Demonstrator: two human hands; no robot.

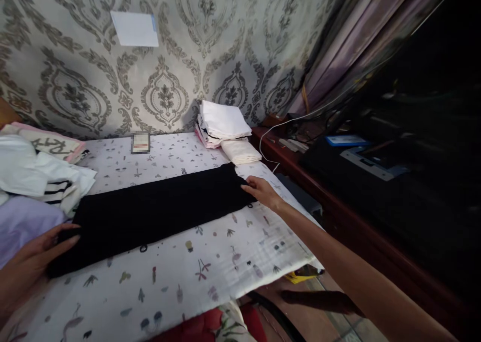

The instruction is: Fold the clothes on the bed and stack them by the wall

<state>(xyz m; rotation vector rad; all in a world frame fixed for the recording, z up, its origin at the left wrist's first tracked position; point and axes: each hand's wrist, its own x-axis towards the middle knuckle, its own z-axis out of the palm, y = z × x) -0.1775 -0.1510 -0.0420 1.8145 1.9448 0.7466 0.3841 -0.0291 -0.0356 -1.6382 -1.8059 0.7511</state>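
Note:
A black cloth garment [161, 209], folded into a long strip, lies flat across the patterned table cover [169, 287]. At its left end, my left hand [47, 247] grips the edge between thumb and fingers. My right hand [261, 189] pinches the opposite end, near the right side of the table. What kind of garment it is cannot be made out. Behind the right end sits a stack of folded white clothes [225, 119], with a cream folded cloth [241, 151] in front of it.
Loose clothes, including a white garment [22, 164] and a lilac one [28, 222], are heaped at the left. A small blurred card [140, 143] is by the wall. A dark red cabinet [323, 187] with a white cable [265, 139] borders the right side.

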